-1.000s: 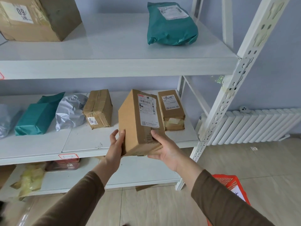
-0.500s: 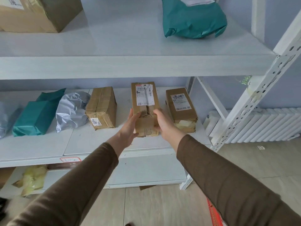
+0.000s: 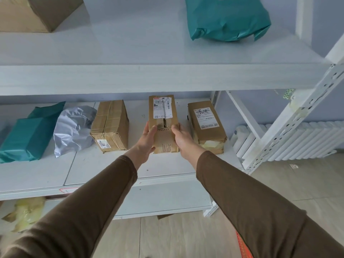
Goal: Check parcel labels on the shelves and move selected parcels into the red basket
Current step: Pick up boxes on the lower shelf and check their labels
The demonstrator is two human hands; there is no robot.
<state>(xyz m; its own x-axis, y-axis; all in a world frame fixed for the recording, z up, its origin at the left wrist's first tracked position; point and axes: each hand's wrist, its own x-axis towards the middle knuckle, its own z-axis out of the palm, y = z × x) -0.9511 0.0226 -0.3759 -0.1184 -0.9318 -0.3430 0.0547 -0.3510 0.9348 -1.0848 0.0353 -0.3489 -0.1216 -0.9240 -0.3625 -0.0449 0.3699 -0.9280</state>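
A long cardboard parcel lies flat on the middle shelf, its white label facing up. My left hand grips its left side and my right hand its right side, near the front end. A taped cardboard box lies to its left and another labelled box to its right. Only a sliver of the red basket shows at the bottom, behind my right sleeve.
Further left on the middle shelf lie a grey poly bag and a teal parcel. The upper shelf carries a teal bag and a big cardboard box. A white radiator stands at the right.
Both hands carried the parcel from in front of the shelf back onto it, turning it from tilted to flat with the label up, between the two other boxes. The view came closer.
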